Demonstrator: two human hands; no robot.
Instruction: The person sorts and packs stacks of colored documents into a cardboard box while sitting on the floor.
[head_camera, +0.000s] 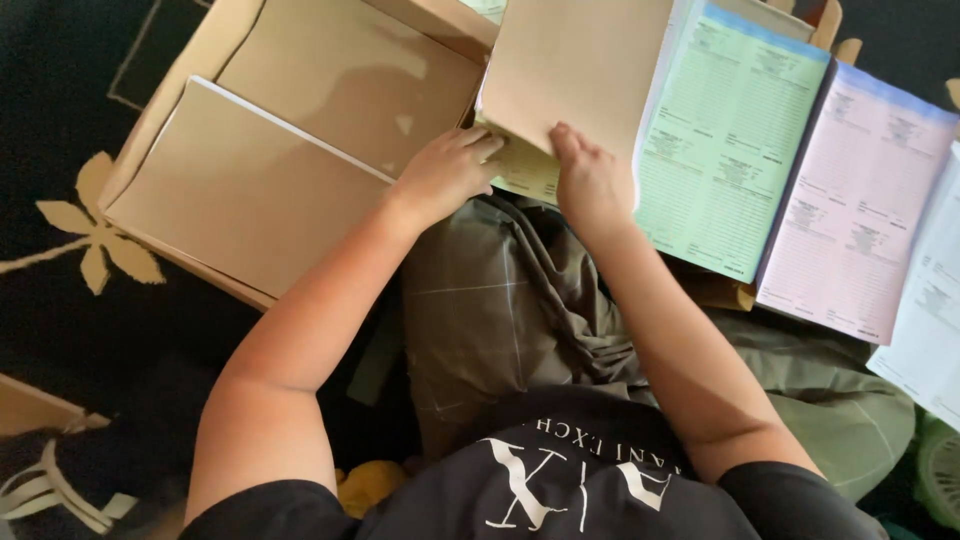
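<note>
The tan booklet (570, 70) lay above the lap, on a dark patterned carpet (60, 150); the left hand (445, 175) and right hand (590, 185) pinched its lower edge. Green form sheets (725, 140) and pink form sheets (860, 210) were spread right, brown stacks (250, 195) left.

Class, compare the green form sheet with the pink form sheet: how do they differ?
The green sheet lies nearer the hands, beside the right hand; the pink sheet lies farther out. The green sheet partly overlaps the pink sheet's edge. They differ in colour. Both lie flat and carry similar printed blocks.
</note>
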